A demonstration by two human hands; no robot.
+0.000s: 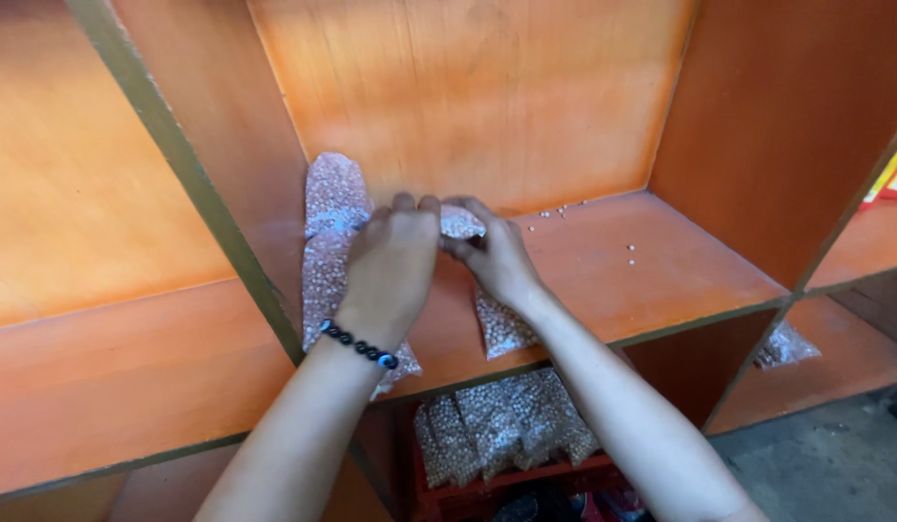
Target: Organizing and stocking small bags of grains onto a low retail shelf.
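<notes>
A clear bag of small pale beads (331, 208) leans in the shelf's back left corner. Another such bag (502, 327) lies near the shelf's front edge, its top pinched by both hands. More bead bags (502, 418) are stacked below, one (785, 345) at lower right. A red-and-yellow package (893, 177) sits at far right.

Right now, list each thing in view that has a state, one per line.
left hand: gripping the clear bag
right hand: pinching the clear bag
clear bag: held up between both hands
leaning bag: upright against the divider
crate bags: stacked below
loose beads: scattered on shelf
</notes>
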